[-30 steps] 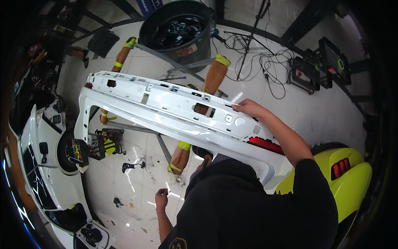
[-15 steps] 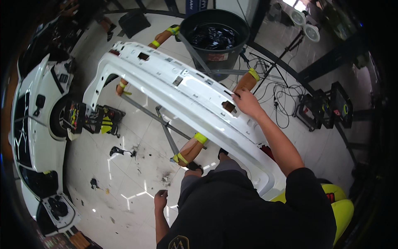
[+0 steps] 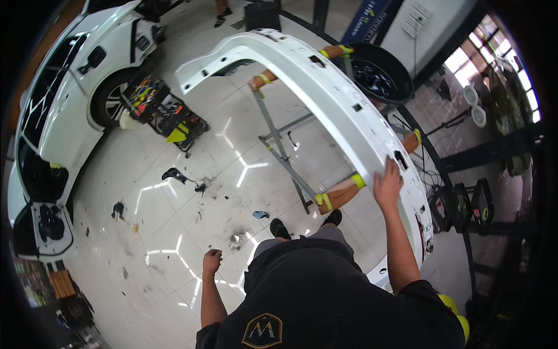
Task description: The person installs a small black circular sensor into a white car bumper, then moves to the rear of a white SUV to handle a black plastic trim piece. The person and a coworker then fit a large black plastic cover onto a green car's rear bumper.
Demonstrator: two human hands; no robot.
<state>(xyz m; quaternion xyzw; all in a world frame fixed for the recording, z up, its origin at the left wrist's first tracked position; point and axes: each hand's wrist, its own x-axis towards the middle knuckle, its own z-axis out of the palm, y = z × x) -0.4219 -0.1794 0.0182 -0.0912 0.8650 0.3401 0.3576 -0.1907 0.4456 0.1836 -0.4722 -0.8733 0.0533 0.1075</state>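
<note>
A white car bumper cover [image 3: 325, 93] lies across a grey metal stand [image 3: 276, 139], curving from the far left round to my right side. My right hand [image 3: 387, 185] rests on its upper face with the fingers stretched out, beside a dark rectangular cut-out. Brown padded arms of the stand [image 3: 342, 195], wrapped with yellow tape, reach to the bumper's edge. Low at my left side hangs my left hand [image 3: 213, 261], over the floor and apart from the bumper. Its fingers are curled closed; whether anything is in them is hidden.
A dark bin [image 3: 383, 72] stands behind the bumper. A tool cart [image 3: 165, 110] is near the white car [image 3: 87, 99] at left. Black parts [image 3: 177, 174] and a blue cloth [image 3: 260, 214] lie on the floor. Open black cases [image 3: 465, 206] and cables are at right.
My view has turned left, so the bumper and stand sit further right. My right hand has moved from beside the bumper's far edge to lie on its upper face. My left hand stays low.
</note>
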